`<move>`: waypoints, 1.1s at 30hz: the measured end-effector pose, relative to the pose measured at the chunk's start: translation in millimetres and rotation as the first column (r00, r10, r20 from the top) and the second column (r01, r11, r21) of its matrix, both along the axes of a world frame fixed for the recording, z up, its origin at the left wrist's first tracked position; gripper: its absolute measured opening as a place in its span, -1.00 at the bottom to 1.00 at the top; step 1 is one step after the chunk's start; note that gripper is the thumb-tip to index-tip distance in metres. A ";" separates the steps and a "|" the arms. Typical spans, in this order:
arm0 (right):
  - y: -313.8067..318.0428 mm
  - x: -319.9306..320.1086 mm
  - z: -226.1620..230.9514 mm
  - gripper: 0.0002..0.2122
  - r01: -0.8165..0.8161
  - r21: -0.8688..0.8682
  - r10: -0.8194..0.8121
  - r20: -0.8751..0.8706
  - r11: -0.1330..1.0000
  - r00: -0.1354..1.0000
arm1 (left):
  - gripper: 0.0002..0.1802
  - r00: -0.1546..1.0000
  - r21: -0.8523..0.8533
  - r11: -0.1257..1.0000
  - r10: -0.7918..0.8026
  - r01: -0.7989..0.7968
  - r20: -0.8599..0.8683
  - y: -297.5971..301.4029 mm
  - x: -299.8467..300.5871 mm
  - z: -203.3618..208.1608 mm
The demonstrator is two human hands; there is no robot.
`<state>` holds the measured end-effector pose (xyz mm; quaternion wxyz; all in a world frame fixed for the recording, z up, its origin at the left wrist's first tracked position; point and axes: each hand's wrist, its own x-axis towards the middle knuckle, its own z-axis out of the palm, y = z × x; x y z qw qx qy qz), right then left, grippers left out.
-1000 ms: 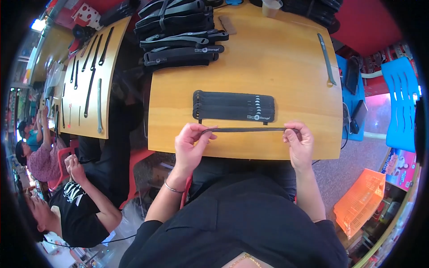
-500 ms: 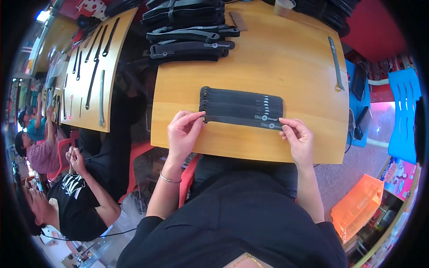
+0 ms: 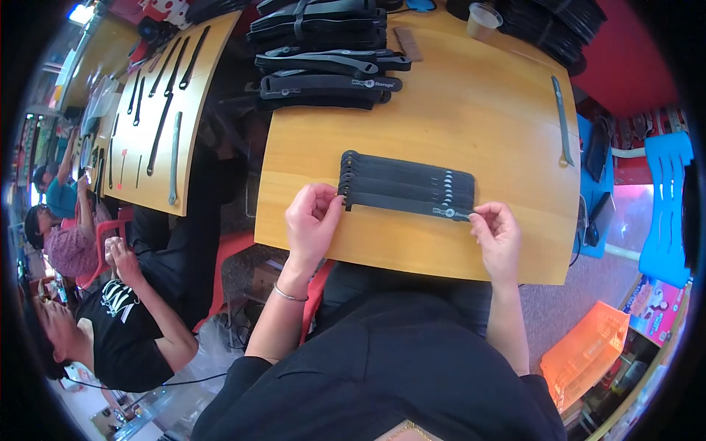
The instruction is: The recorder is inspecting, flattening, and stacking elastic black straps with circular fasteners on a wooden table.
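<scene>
Several black fabric straps (image 3: 401,175) lie overlapped like shingles on the wooden table, their looped ends lined up at the left and pale printed marks near the right. My left hand (image 3: 312,222) pinches the left end of the nearest strap (image 3: 397,205), beside the looped ends. At that strap's right end, the thumb and fingers of my right hand (image 3: 497,234) are closed on its tip. The strap is stretched straight between both hands, along the near edge of the row. Fingers hide its very ends.
Bundled black and grey straps (image 3: 320,62) are piled at the table's (image 3: 294,158) back left. A single grey strap (image 3: 562,121) lies near the right edge. Behind are a cup (image 3: 483,20) and more dark bundles (image 3: 551,29). A co-worker (image 3: 125,323) sits at the left.
The nearest strap has moved up against the row, covering more of the strap behind it. Both hands keep their pinch. The whole view has shifted slightly.
</scene>
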<state>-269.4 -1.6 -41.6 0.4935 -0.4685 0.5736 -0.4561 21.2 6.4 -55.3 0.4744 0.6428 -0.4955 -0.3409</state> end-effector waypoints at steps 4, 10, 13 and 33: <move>-0.3 1.3 0.8 -0.88 0.012 0.026 -0.011 -0.015 1.000 1.000 | -0.90 0.997 -0.055 0.998 -0.005 0.009 0.080 -1.2 1.5 -4.9; -1.0 1.0 -7.6 -0.86 0.015 -0.006 -0.015 -0.041 1.000 0.999 | -0.91 0.986 -0.043 0.999 0.011 -0.004 0.164 -5.1 0.1 -6.5; 0.7 0.5 -6.5 -0.84 0.028 0.010 -0.027 -0.046 1.000 0.999 | -0.91 0.991 -0.054 0.998 0.022 -0.015 0.134 -2.8 -0.9 -8.0; -4.9 5.2 -6.7 -0.81 0.040 0.005 -0.039 -0.073 0.999 0.997 | -0.91 0.991 -0.063 0.997 0.061 -0.054 0.120 -5.9 -3.7 -8.7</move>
